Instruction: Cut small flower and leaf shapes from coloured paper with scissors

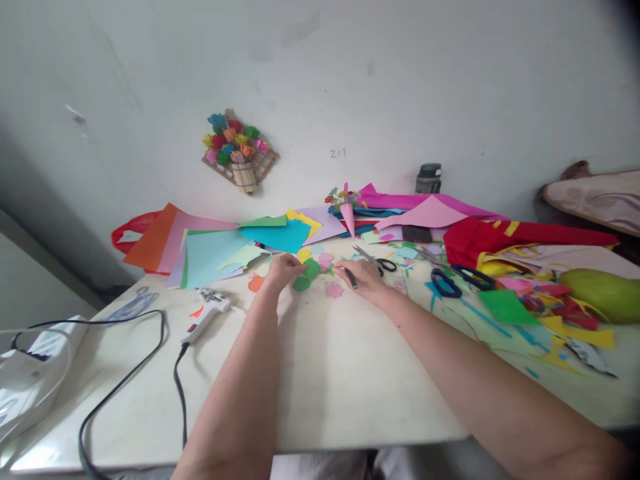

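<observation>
At table centre, far side from body: both arms stretched fwd, hands close together, not touching.

L hand (285, 268): fingertips closed narrow on the edge of the green paper pieces (307, 273), which lie on the tabletop (320, 373). Looks like a pinch w/ the paper kept low and flat, prob. so it does not slide on the smooth surface. Can't tell if thumb is under the sheet.

R hand (363, 275): wrapped round a dark pen (352, 279), held short, tip end toward the green pieces, barrel lying along the fingers. Heel of hand rests on the table, which I judge steadies it.

Nearby:
- pink flower cut-out (334, 290) just in front of, and between, the hands, lying loose.
- black scissors (382, 264) just behind R hand; blue scissors (456, 281) further right, both w/in easy reach.
- glue gun (207, 313) to the L, well apart from the hands, cord (177, 393) trailing toward table edge; parked clear of the paper, nozzle pointing away.
- sheet stack (215, 250) fanned out at back L, colours visible at a glance.
- offcuts (520, 313) pushed to the R side, next to a green fruit (605, 293).
- paper cone w/ flowers (347, 215) propped at the wall; paper flower plaque (238, 151) fixed on wall above.
</observation>
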`<action>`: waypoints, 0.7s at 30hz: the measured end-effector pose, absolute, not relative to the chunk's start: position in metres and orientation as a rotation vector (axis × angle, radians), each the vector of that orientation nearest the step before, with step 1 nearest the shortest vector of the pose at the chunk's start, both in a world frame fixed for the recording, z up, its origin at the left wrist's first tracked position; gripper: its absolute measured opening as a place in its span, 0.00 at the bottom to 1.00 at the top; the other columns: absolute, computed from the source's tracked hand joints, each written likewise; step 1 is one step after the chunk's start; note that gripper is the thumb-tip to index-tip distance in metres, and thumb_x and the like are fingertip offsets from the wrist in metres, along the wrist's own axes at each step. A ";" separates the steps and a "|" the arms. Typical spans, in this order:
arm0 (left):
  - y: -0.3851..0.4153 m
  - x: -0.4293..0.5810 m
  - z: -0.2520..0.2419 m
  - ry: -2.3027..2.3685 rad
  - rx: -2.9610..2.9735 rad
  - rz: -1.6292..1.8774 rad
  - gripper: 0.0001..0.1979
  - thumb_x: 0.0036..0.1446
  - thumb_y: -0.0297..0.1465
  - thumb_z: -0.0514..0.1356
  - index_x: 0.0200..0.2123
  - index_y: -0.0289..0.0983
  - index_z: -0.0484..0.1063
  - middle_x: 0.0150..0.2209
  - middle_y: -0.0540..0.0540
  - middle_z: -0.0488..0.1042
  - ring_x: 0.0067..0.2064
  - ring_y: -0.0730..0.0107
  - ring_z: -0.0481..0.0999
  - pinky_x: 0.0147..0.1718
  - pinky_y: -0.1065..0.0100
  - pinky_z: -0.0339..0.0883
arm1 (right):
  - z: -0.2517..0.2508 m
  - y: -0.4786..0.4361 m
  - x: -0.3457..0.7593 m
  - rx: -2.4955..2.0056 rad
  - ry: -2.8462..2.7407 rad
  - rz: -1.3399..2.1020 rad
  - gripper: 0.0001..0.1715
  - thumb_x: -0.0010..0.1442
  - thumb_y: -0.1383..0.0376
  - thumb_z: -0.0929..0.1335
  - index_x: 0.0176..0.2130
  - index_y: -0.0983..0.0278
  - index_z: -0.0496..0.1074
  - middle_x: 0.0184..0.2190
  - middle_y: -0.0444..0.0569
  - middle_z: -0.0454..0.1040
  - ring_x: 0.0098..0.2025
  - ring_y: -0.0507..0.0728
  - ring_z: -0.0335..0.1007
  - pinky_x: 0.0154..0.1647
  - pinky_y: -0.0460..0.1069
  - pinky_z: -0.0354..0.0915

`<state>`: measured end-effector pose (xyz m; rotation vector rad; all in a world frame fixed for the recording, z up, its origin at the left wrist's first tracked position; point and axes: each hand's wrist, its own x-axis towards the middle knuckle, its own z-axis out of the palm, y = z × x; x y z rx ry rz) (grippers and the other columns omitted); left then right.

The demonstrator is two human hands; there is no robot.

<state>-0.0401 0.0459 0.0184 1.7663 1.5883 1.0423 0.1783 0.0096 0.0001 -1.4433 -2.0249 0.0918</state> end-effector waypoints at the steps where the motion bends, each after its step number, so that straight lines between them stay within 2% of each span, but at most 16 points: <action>1: 0.045 -0.041 0.019 1.534 1.726 1.080 0.12 0.39 0.37 0.65 0.25 0.37 0.70 0.25 0.49 0.73 0.30 0.68 0.73 0.31 0.69 0.64 | -0.002 0.012 0.179 -1.479 -2.001 0.047 0.16 0.60 0.55 0.62 0.39 0.55 0.77 0.29 0.48 0.77 0.34 0.59 0.72 0.32 0.48 0.58; 3: 0.044 -0.042 0.019 1.454 1.640 1.106 0.14 0.39 0.37 0.66 0.29 0.36 0.71 0.25 0.49 0.73 0.30 0.68 0.73 0.33 0.68 0.64 | -0.003 0.015 0.179 -1.549 -1.957 -0.012 0.16 0.60 0.56 0.63 0.43 0.56 0.75 0.30 0.50 0.77 0.34 0.60 0.72 0.33 0.49 0.58; 6: 0.043 -0.044 0.018 1.345 1.526 1.116 0.20 0.36 0.36 0.68 0.35 0.35 0.73 0.26 0.50 0.73 0.29 0.68 0.74 0.34 0.67 0.64 | 0.000 0.014 0.178 -1.596 -1.994 -0.079 0.22 0.58 0.64 0.63 0.52 0.60 0.69 0.37 0.53 0.77 0.41 0.61 0.71 0.38 0.51 0.58; 10: 0.046 -0.047 0.016 1.226 1.442 1.135 0.25 0.31 0.37 0.71 0.36 0.34 0.74 0.25 0.49 0.73 0.29 0.68 0.73 0.35 0.65 0.63 | 0.005 0.010 0.171 -1.665 -2.144 -0.130 0.36 0.54 0.73 0.62 0.61 0.69 0.56 0.47 0.58 0.74 0.51 0.62 0.65 0.50 0.54 0.53; 13: 0.046 -0.046 0.016 1.182 1.419 1.157 0.24 0.30 0.38 0.72 0.33 0.34 0.75 0.25 0.49 0.74 0.29 0.68 0.73 0.35 0.65 0.63 | 0.003 0.011 0.164 -1.746 -2.197 -0.132 0.38 0.54 0.72 0.62 0.63 0.71 0.51 0.49 0.60 0.72 0.53 0.63 0.63 0.54 0.56 0.47; 16: 0.045 -0.044 0.018 1.157 1.432 1.178 0.20 0.32 0.39 0.72 0.28 0.33 0.74 0.25 0.48 0.73 0.28 0.71 0.71 0.34 0.67 0.63 | 0.001 0.013 0.160 -1.762 -2.238 -0.172 0.38 0.56 0.71 0.61 0.64 0.70 0.50 0.48 0.59 0.73 0.53 0.63 0.62 0.57 0.57 0.40; 18: 0.043 -0.042 0.020 1.160 1.438 1.194 0.18 0.33 0.39 0.71 0.25 0.33 0.73 0.23 0.49 0.72 0.27 0.73 0.70 0.32 0.68 0.63 | 0.003 0.012 0.160 -1.759 -2.256 -0.225 0.37 0.56 0.70 0.62 0.64 0.69 0.52 0.44 0.59 0.75 0.52 0.63 0.63 0.57 0.58 0.39; 21: 0.041 -0.037 0.024 1.177 1.426 1.185 0.17 0.34 0.40 0.70 0.22 0.34 0.70 0.20 0.51 0.70 0.24 0.75 0.69 0.29 0.70 0.62 | 0.009 0.009 0.162 -1.707 -2.216 -0.302 0.27 0.57 0.68 0.62 0.56 0.68 0.65 0.37 0.59 0.77 0.49 0.64 0.64 0.54 0.57 0.44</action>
